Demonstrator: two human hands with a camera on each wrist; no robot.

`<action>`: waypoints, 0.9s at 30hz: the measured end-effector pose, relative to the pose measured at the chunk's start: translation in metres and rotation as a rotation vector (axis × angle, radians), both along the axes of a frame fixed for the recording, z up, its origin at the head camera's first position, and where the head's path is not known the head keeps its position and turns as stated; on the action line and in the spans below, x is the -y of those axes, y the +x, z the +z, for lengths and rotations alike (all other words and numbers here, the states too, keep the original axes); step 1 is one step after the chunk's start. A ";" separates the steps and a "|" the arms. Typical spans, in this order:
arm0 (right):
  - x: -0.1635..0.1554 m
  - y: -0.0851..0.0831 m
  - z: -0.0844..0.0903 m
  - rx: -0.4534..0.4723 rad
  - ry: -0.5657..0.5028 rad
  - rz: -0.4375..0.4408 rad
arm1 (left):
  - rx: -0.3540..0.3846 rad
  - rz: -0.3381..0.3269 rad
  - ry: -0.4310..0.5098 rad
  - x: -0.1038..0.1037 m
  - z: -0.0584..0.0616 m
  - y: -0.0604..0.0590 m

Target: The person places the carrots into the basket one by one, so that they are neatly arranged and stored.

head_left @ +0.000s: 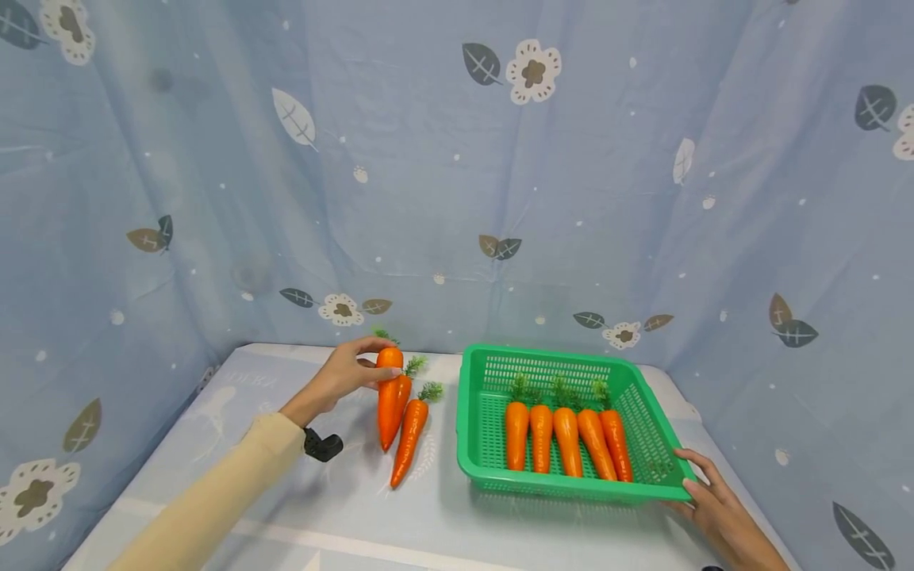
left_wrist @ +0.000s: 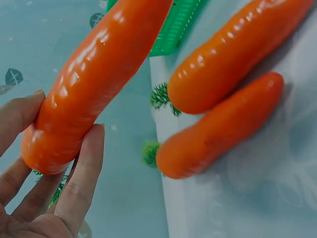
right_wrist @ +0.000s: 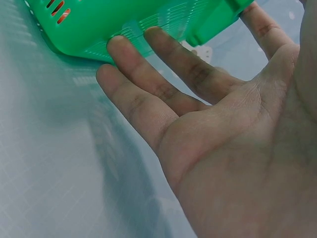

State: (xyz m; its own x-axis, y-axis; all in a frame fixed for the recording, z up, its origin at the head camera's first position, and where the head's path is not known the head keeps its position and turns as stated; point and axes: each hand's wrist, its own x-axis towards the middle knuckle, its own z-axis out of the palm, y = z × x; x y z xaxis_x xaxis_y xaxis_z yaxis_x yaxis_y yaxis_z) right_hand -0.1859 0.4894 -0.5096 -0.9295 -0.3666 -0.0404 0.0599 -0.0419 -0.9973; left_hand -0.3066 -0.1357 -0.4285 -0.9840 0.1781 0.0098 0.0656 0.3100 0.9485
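- Your left hand point(head_left: 350, 371) is pinching the held carrot point(head_left: 388, 404) around its thick upper end, thumb and fingertips on opposite sides; the carrot is hanging tip down, left of the green basket point(head_left: 467, 412).
- That carrot is looking smooth and glossy, probably light, stiff moulded plastic: unlikely to bruise, but perhaps slippery on the taper.
- You are gripping a sensible spot, since the broad shoulder is likely giving more purchase than the narrow tip; the leafy tuft point(head_left: 385, 335) is looking too flimsy for lifting.
- Two loose carrots are also lying left of the basket: the nearer carrot point(head_left: 410, 444) and, partly hidden behind the held one in the head view, the farther carrot point(head_left: 405, 388). Both are probably handling the same way.
- Your right hand point(head_left: 721, 511) is holding the basket's near right corner, with digits at the rim and other fingers against the outside beneath it.
- Inside the basket, five carrots point(head_left: 567, 440) are lying in a row, tufts toward its far wall, tips toward its near wall.
- The basket's perforated walls are probably flexing a little, so its rim is likely offering the firmest hold.
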 end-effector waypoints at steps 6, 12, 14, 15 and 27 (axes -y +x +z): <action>0.000 0.001 0.000 0.003 0.004 -0.005 | -0.026 -0.040 0.006 -0.011 0.009 0.001; 0.001 0.001 -0.001 -0.006 0.032 -0.020 | -0.039 -0.050 0.001 -0.026 0.017 0.001; 0.000 0.001 -0.001 -0.003 0.029 -0.022 | -0.043 -0.061 0.008 -0.032 0.019 0.002; 0.000 0.001 -0.001 -0.003 0.025 -0.019 | -0.045 -0.070 0.012 -0.035 0.020 0.002; 0.003 0.001 0.002 0.005 -0.001 -0.027 | -0.065 -0.163 0.120 -0.074 0.032 0.001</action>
